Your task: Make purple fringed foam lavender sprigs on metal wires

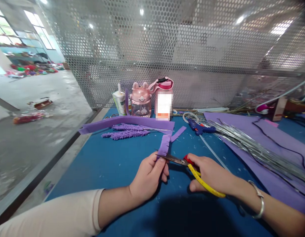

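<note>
My left hand [151, 172] pinches the lower end of a purple strip [164, 144] with small cuts along its right edge. In my right hand [209, 174] is a pair of scissors [176, 159] with red and yellow handles; its blades lie across the strip just above my left thumb. A narrower purple piece [178, 134] rests just beyond the strip. Farther back on the blue table lie a long purple band [125, 121] and fringed purple stems [125, 135], shaped like lavender.
A blue glue gun [200, 127] lies to the right, beside a bundle of thin metal wires [251, 148] on purple sheets [291, 141]. A drink carton [119, 102], a pink bottle [141, 98] and another pink bottle [164, 86] stand before a perforated metal panel [192, 49].
</note>
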### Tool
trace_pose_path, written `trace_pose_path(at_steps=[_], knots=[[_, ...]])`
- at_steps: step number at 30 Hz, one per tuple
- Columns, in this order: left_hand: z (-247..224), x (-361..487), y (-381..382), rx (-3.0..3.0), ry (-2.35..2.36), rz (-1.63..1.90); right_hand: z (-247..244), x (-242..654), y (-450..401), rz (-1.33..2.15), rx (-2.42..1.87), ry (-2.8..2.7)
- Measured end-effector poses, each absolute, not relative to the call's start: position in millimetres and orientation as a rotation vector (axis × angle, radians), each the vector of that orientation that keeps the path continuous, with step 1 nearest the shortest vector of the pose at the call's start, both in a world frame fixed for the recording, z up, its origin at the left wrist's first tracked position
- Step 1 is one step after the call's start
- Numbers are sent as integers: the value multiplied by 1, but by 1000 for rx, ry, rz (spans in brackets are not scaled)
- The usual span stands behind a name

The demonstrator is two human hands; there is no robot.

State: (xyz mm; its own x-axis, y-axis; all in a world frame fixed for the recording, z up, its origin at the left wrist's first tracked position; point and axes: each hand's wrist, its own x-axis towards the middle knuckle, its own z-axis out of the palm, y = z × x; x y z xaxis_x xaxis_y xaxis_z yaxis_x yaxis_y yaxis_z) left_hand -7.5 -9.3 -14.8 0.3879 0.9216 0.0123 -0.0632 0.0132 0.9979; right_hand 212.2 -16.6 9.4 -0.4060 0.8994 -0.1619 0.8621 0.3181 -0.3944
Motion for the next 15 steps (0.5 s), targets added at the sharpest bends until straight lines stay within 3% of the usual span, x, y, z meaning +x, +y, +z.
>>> trace_pose_path(at_steps=[15], knots=[[-10, -9, -14, 1392, 800, 876, 10, 218, -15, 782, -1549, -2492]])
